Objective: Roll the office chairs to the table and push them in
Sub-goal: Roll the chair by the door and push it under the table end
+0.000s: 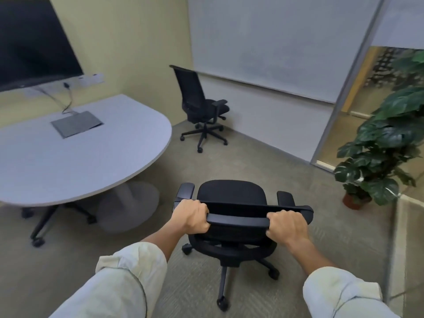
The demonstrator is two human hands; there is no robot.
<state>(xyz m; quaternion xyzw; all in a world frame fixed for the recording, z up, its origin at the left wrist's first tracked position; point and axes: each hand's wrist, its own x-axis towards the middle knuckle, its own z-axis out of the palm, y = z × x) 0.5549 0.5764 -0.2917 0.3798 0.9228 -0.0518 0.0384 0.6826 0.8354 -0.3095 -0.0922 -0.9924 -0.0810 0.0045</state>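
Observation:
A black office chair stands right in front of me on the carpet, its seat facing away. My left hand and my right hand both grip the top edge of its backrest. The grey table with a rounded end lies to the left, a little apart from this chair. A second black office chair stands farther off in the corner beyond the table's end, turned to the right. Under the table's near left edge the wheeled base of another chair shows.
A large dark screen hangs on the left wall, with a cable running to a hatch in the tabletop. A whiteboard covers the far wall. A potted plant stands at the right by a glass partition.

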